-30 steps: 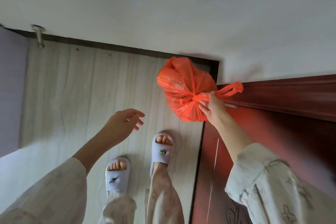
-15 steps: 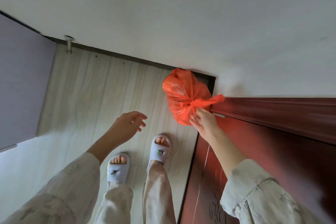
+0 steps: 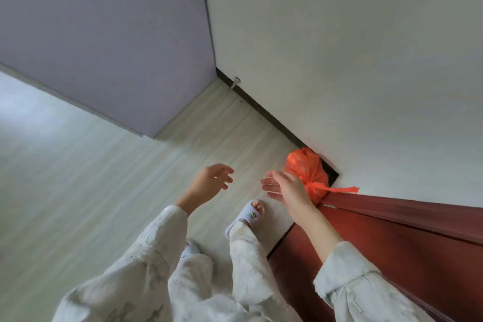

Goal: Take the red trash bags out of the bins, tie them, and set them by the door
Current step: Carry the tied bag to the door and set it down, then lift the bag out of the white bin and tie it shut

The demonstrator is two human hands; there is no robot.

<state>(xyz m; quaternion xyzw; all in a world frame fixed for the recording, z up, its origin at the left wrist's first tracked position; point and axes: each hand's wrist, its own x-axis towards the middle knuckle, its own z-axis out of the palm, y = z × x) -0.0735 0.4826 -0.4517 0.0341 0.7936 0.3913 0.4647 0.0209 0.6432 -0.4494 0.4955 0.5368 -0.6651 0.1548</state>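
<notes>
Head view: the red trash bag point(image 3: 308, 174), tied with its knot tails sticking out to the right, sits on the floor point(image 3: 183, 154) in the corner where the white wall point(image 3: 339, 60) meets the dark red door point(image 3: 392, 238). The right hand point(image 3: 287, 188) is just beside the bag on its left, grip released, fingers straight. The left hand point(image 3: 211, 183) hovers farther left, fingers loosely spread, grasping nothing. A slipper point(image 3: 252, 214) shows below the hands.

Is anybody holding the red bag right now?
No. The red bag sits by the door; the right hand and left hand are open, holding nothing.
</notes>
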